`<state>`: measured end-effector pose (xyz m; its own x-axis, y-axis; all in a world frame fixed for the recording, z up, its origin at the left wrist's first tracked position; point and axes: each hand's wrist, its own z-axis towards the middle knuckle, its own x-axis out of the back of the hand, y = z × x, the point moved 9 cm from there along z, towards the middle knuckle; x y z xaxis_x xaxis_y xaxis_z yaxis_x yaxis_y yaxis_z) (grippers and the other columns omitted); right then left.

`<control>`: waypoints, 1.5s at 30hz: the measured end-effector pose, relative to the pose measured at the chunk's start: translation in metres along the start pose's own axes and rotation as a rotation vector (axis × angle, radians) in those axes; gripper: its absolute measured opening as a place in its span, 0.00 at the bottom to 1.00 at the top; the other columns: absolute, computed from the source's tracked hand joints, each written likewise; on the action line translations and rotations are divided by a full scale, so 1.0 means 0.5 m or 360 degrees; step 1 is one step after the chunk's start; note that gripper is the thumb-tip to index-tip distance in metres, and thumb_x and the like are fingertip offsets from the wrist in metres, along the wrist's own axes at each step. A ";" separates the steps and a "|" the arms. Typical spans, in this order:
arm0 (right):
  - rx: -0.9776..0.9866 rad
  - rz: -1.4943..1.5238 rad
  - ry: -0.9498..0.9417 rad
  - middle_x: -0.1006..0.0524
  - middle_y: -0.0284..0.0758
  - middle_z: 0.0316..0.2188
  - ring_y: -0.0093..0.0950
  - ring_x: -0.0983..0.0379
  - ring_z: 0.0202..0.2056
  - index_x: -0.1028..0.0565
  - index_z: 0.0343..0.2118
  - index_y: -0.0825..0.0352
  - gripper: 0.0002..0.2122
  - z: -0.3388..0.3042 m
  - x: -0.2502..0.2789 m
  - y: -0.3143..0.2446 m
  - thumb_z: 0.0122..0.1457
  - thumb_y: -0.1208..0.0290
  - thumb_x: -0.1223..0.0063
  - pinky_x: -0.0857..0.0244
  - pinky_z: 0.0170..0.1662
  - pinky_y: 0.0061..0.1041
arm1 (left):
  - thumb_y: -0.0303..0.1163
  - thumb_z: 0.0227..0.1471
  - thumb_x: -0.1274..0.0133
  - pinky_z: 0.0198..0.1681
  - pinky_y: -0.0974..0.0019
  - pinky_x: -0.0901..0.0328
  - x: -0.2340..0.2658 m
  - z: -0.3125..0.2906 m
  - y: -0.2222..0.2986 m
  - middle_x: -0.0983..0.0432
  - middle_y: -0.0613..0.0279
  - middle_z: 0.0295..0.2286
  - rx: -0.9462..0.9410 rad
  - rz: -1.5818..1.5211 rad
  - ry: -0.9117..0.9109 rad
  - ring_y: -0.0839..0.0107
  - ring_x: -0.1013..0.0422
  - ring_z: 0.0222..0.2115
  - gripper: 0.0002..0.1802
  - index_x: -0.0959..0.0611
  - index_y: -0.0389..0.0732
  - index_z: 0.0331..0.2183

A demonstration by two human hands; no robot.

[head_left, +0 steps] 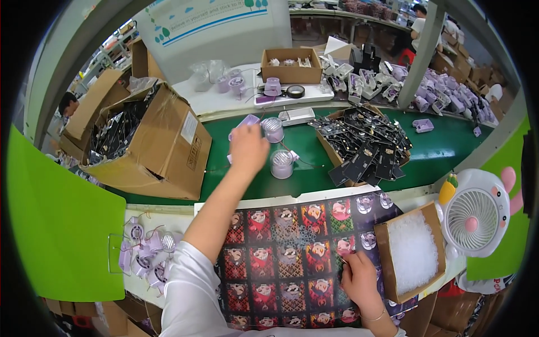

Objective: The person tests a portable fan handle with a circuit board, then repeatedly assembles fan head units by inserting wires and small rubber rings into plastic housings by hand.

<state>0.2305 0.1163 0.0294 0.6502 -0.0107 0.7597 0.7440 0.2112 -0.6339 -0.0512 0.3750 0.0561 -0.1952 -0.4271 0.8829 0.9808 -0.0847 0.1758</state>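
Observation:
My left hand (250,150) reaches over the green work surface, its fingers bent down at a light purple plastic housing (247,120). The fingertips are hidden, so whether they grip it does not show. Beside that hand stand two round purple parts with clear ribbed tops, one farther (273,130) and one nearer (282,164), with thin wires about them. My right hand (362,281) is closed in a pinch above the printed mat (275,292); a tiny thing at its fingertips is too small to name.
A carton of black circuit boards (331,147) stands at right, a larger carton (168,140) at left. Purple fan-like parts (149,253) lie by my left elbow. A box of white pellets (415,253) and a white fan (473,216) stand right. Farther back is a shallow carton (292,74).

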 end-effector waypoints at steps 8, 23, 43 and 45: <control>-0.0025 -0.0028 -0.0053 0.30 0.43 0.27 0.45 0.30 0.30 0.27 0.32 0.67 0.08 0.009 0.000 0.004 0.47 0.81 0.48 0.36 0.32 0.40 | 0.46 0.46 0.43 0.42 0.50 0.33 -0.038 -0.046 -0.135 0.27 0.48 0.38 0.0309 0.0219 -0.0297 0.53 0.29 0.40 0.25 0.24 0.37 0.40; -0.0007 -0.0006 -0.0002 0.28 0.40 0.25 0.41 0.28 0.27 0.25 0.31 0.66 0.08 0.012 0.009 -0.001 0.46 0.81 0.46 0.34 0.29 0.37 | 0.37 0.44 0.42 0.48 0.55 0.31 -0.091 0.121 -0.036 0.34 0.47 0.53 0.0122 0.0278 -0.0871 0.52 0.29 0.49 0.33 0.30 0.38 0.52; 0.0149 -0.0198 -0.0068 0.31 0.46 0.43 0.45 0.34 0.44 0.29 0.44 0.71 0.19 0.060 0.082 -0.151 0.47 0.78 0.41 0.38 0.48 0.39 | 0.27 0.32 0.35 0.46 0.57 0.33 0.401 -0.160 -0.030 0.25 0.53 0.41 -0.0122 -0.0460 -0.0375 0.53 0.28 0.43 0.34 0.24 0.42 0.48; 0.0258 -0.0148 -0.0001 0.31 0.47 0.43 0.46 0.34 0.43 0.29 0.44 0.72 0.18 0.086 0.108 -0.188 0.49 0.79 0.42 0.37 0.47 0.38 | 0.30 0.34 0.34 0.41 0.55 0.32 0.396 -0.237 0.059 0.25 0.54 0.38 -0.0275 -0.0477 -0.0567 0.54 0.27 0.39 0.32 0.24 0.45 0.47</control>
<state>0.1893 0.1380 0.1363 0.5795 -0.0369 0.8141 0.7665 0.3639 -0.5292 -0.0609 0.1815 0.1847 -0.4268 -0.0294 0.9039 0.8615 -0.3174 0.3964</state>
